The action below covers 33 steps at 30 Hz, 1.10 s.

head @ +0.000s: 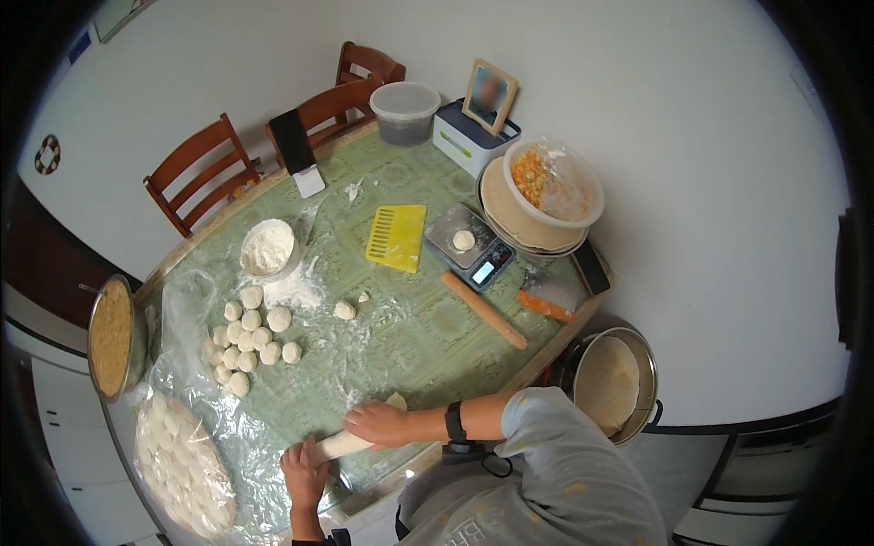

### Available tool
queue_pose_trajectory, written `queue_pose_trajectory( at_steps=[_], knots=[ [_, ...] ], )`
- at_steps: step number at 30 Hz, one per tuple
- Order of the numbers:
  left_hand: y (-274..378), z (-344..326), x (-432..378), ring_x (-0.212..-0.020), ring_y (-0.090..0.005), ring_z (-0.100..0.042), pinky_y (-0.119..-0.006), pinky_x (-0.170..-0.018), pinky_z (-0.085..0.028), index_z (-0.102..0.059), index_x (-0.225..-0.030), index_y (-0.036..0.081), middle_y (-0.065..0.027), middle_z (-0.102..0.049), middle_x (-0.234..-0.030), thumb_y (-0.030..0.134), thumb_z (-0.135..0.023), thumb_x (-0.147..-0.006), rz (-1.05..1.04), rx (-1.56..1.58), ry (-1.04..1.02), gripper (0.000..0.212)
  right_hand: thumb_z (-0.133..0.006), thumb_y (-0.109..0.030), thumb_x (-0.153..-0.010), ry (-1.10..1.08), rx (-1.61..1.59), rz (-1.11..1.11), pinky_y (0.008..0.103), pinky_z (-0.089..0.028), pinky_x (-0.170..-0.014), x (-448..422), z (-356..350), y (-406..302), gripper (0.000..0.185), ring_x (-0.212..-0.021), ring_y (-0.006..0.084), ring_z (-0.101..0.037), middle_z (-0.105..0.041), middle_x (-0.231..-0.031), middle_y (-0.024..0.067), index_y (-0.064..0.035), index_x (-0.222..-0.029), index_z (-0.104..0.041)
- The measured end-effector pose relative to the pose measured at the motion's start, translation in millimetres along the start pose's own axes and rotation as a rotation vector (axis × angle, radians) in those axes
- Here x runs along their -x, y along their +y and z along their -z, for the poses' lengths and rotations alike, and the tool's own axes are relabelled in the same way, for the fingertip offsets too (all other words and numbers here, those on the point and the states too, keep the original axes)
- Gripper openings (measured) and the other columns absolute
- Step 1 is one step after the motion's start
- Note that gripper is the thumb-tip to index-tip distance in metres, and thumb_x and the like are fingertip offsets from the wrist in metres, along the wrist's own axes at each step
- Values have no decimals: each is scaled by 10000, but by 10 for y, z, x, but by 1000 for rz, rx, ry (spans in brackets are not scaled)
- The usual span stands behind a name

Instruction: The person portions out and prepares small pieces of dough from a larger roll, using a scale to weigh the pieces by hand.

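Note:
Near the table's front edge lies a thick roll of dough [340, 446]. My left hand [303, 472] grips its left end, while my right hand [377, 424] rests over the right part, with the dough's tip [397, 401] showing beyond the fingers. Several small dough balls [251, 341] are grouped to the left, beside a bowl of flour [268, 249]. One piece of dough [345, 310] sits apart near the table's middle. Another ball [463, 240] rests on a lit digital kitchen scale [485, 273]. A yellow plastic dough scraper [397, 237] and a wooden rolling pin [483, 311] lie nearby.
Plastic film covers many dough pieces [179, 471] at the left. A metal bowl of brownish food [111, 339] stands behind them. At the right are a tub of orange-and-yellow filling [531, 181] on flat dough, a phone [591, 267] and a large metal pot [649, 382]. Wooden chairs [205, 170] stand beyond.

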<state>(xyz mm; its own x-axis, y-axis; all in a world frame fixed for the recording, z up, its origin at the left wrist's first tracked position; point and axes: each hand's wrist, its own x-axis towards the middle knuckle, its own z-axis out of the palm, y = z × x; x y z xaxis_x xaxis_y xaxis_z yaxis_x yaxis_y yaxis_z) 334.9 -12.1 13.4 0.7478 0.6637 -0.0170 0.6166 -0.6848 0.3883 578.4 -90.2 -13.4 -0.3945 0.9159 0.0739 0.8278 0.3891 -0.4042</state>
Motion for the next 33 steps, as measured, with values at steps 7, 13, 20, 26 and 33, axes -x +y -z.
queue_pose_trajectory(
  at_steps=[7, 13, 20, 26, 33],
  knots=[
    [30, -72, 122, -1002, -358, -502, -483, -901, -387, -529, -976, 85, -157, -533, -1080, 111, -697, -634, -145, -79, 200, 382, -695, -281, -667, 201, 11, 126, 362, -416, -794, 215, 26, -129, 408, -997, 253, -512, -513, -1082, 94, -80, -995, -559],
    [-136, -146, 268, -948, -317, -535, -490, -916, -380, -537, -1004, 61, -127, -568, -975, 86, -660, -628, -150, 6, 175, 396, -605, -210, -758, 181, 46, 101, 349, -397, -752, 307, -171, -227, 334, -854, 211, -549, -582, -982, 56, -73, -1061, -571],
    [-4, 347, 156, -850, -318, -572, -401, -751, -480, -639, -950, 81, -123, -620, -888, 76, -679, -621, -25, 200, 143, 332, -688, -202, -672, -82, -370, -190, 404, -469, -661, 48, 236, -129, 368, -790, 301, -601, -620, -866, 129, -87, -1013, -609],
    [64, 616, 6, -722, -366, -618, -439, -649, -496, -598, -1068, 85, -170, -639, -781, 231, -646, -746, 105, 233, -15, 356, -675, -172, -741, -257, -994, -274, 329, -492, -680, -36, 209, 294, 368, -782, 194, -617, -636, -950, 86, -42, -1075, -595],
    [231, 546, -71, -716, -336, -634, -414, -640, -515, -614, -1068, 119, -153, -651, -793, 290, -678, -722, 24, 237, -96, 392, -688, -241, -736, -343, -680, -259, 370, -487, -679, 147, 765, 212, 357, -792, 226, -615, -635, -882, 121, -34, -1016, -607]
  ],
)
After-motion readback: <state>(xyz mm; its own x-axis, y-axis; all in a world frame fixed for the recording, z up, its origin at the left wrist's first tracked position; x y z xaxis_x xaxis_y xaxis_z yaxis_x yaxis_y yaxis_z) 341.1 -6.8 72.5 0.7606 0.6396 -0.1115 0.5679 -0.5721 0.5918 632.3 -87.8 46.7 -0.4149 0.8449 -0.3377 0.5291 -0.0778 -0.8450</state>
